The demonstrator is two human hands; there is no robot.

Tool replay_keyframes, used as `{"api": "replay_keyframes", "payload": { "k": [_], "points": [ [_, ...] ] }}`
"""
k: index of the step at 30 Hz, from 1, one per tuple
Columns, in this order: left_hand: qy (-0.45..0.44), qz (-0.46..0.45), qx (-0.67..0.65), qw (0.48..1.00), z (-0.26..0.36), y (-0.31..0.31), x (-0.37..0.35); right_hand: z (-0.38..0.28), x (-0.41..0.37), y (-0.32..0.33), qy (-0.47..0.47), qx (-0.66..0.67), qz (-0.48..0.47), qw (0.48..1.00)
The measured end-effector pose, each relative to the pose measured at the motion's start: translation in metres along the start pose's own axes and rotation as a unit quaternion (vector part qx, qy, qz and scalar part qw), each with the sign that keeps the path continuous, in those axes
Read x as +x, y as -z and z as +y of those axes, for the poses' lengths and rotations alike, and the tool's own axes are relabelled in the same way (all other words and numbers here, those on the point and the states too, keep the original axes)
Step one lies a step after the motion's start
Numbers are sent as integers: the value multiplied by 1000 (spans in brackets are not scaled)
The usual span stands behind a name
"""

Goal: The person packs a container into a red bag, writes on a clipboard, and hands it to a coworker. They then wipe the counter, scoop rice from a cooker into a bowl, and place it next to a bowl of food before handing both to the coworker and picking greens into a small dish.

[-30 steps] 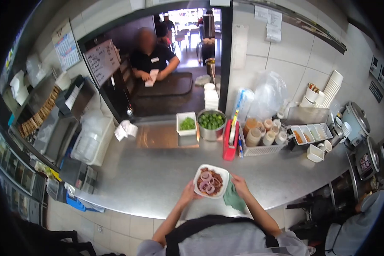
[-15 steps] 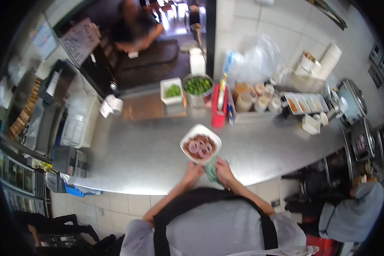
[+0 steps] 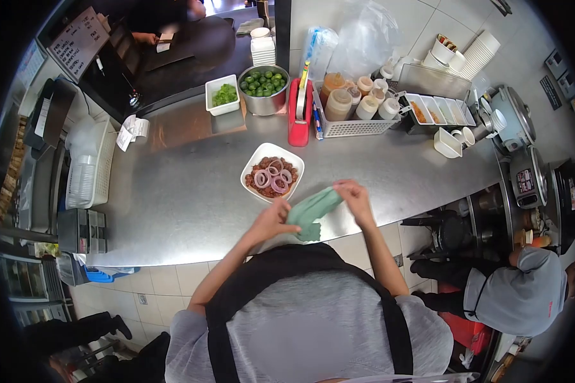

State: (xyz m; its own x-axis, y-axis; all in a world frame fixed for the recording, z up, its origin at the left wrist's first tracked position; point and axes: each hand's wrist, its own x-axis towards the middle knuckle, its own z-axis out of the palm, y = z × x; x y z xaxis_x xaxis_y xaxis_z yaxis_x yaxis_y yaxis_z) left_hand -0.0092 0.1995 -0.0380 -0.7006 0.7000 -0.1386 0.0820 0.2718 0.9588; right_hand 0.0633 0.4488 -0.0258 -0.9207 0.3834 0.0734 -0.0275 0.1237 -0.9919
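A green cloth [image 3: 316, 207] is stretched between my two hands over the front edge of the steel counter. My right hand [image 3: 356, 201] pinches its upper right corner. The left end lies between the thumb and fingers of my left hand [image 3: 271, 220], close to the rim of a white bowl. That square white bowl [image 3: 245, 178] rests on the counter, holding chopped brown meat [image 3: 258, 185] with several purple onion rings [image 3: 280, 184] on top.
Behind the bowl stand a tub of chopped greens [image 3: 224, 96], a steel pot of limes [image 3: 262, 84], a red tape dispenser [image 3: 298, 127] and a basket of sauce bottles [image 3: 358, 127]. A co-worker [image 3: 517, 293] is at right; another person [image 3: 166, 16] is beyond the pass-through.
Both hands have come away from holding the bowl's near side with the cloth. The bowl now rests on the counter, and the cloth is spread out as my right hand moved up and right.
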Motion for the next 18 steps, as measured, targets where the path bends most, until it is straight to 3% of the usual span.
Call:
{"api": "replay_keyframes", "payload": {
  "k": [1, 3, 5, 7, 8, 10, 12, 14, 15, 18],
  "points": [
    [28, -13, -95, 995, 32, 17, 0, -5, 9, 10, -3, 42, 41, 998],
    [-43, 72, 14, 996, 43, 54, 25, -13, 35, 24, -79, 112, 97, 986],
    [-65, 194, 198, 959, 56, 88, 51, 6, 72, 20, -5, -62, 93, 994],
    [-125, 252, 428, 859, 6, 113, 95, 20, 100, 2, 63, -217, 92, 970],
    [-47, 157, 463, 871, -8, 123, 112, 23, 113, -16, 92, -284, 93, 950],
    [-58, 51, 401, 913, -47, 131, 144, 76, 143, -40, 69, -300, -7, 951],
    [-42, 56, 400, 914, -40, 125, 147, 76, 149, -67, 22, -159, -148, 976],
    [-90, 46, 374, 922, -34, 119, 148, 54, 157, -91, -66, -124, -149, 979],
    [-64, 27, 386, 920, -26, 115, 147, 46, 155, -100, -118, -106, -150, 976],
    [-50, 22, 430, 901, 0, 98, 138, 30, 163, -121, -107, -98, -255, 956]
  ]
}}
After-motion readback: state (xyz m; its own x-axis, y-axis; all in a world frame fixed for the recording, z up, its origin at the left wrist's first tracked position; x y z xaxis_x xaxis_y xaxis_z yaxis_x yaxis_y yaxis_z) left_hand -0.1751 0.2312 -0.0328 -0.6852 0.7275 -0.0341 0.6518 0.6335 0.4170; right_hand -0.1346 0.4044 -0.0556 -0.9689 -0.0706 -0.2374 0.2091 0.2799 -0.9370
